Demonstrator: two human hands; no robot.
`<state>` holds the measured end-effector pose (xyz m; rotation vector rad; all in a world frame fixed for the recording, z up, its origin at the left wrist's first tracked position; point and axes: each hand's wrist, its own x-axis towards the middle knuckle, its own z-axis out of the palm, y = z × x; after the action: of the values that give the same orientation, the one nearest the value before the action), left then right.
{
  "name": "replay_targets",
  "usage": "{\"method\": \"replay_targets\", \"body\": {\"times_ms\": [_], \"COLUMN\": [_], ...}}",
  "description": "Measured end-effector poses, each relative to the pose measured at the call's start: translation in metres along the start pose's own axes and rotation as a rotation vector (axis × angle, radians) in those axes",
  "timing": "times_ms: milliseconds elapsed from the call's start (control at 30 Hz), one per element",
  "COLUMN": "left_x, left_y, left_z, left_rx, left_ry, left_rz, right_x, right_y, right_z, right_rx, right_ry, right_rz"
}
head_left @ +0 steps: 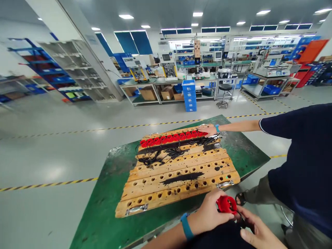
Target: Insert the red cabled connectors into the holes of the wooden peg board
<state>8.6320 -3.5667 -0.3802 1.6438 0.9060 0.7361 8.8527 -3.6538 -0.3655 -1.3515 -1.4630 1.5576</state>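
Observation:
Near the front edge of the table, my left hand [209, 211], with a blue band at the wrist, grips a round red plastic housing [226, 204] between thumb and fingers. Its open end faces up, and small metal parts show inside. On its right side, my right hand [255, 228] is closed around a black cable [242, 221] beside the housing; part of the cable is hidden by the fingers. Beyond my hands lies a wooden board [178, 169] drilled with rows of holes. Several similar red housings [169, 138] stand in its far row, with black cables [151, 159] trailing toward me.
The board rests on a green table [101, 204]. A co-worker [306, 152] stands at the right, one hand [208, 130] on the right end of the red row. Metal handles [137, 209] are fixed to the board. Blue crates [189, 95] and workbenches stand behind.

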Motion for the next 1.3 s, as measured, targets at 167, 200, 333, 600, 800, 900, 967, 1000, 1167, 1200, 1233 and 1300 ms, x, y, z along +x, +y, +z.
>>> {"method": "replay_targets", "body": {"times_ms": [167, 200, 333, 600, 800, 900, 967, 1000, 1167, 1200, 1233, 1300], "left_x": [-0.028, -0.032, -0.05, -0.061, -0.032, -0.023, -0.023, -0.024, -0.031, -0.033, -0.035, -0.038], "left_y": [-0.012, -0.015, -0.024, -0.042, -0.069, -0.074, -0.079, -0.082, -0.107, -0.111, -0.115, -0.121], "left_z": [-0.066, -0.077, -0.117, -0.172, -0.192, -0.187, -0.176, -0.17, -0.139, -0.135, -0.133, -0.13], "left_rx": [-0.294, -0.362, -0.525, -0.596, -0.453, -0.427, -0.421, -0.422, -0.504, -0.511, -0.512, -0.513], "left_ry": [-0.004, -0.01, -0.027, 0.022, 0.147, 0.078, 0.02, 0.007, 0.056, 0.06, 0.054, 0.011], "left_rz": [-0.2, -0.211, -0.181, -0.234, -0.328, -0.352, -0.338, -0.332, -0.371, -0.386, -0.4, -0.4], "right_x": [0.042, 0.05, 0.077, 0.115, 0.149, 0.164, 0.173, 0.177, 0.185, 0.184, 0.183, 0.183], "right_y": [-0.016, -0.017, -0.021, -0.056, -0.091, -0.087, -0.074, -0.066, -0.037, -0.036, -0.035, -0.034], "right_z": [0.047, 0.055, 0.087, 0.122, 0.065, 0.057, 0.062, 0.066, 0.081, 0.082, 0.083, 0.083], "right_rx": [-0.188, -0.241, -0.293, -0.323, -0.49, -0.622, -0.732, -0.775, -0.776, -0.759, -0.742, -0.686], "right_ry": [0.053, 0.062, -0.01, -0.169, 0.035, 0.059, 0.04, 0.019, -0.161, -0.19, -0.213, -0.248], "right_rz": [-0.014, -0.025, -0.003, 0.057, -0.104, -0.263, -0.315, -0.321, -0.207, -0.162, -0.124, -0.1]}}
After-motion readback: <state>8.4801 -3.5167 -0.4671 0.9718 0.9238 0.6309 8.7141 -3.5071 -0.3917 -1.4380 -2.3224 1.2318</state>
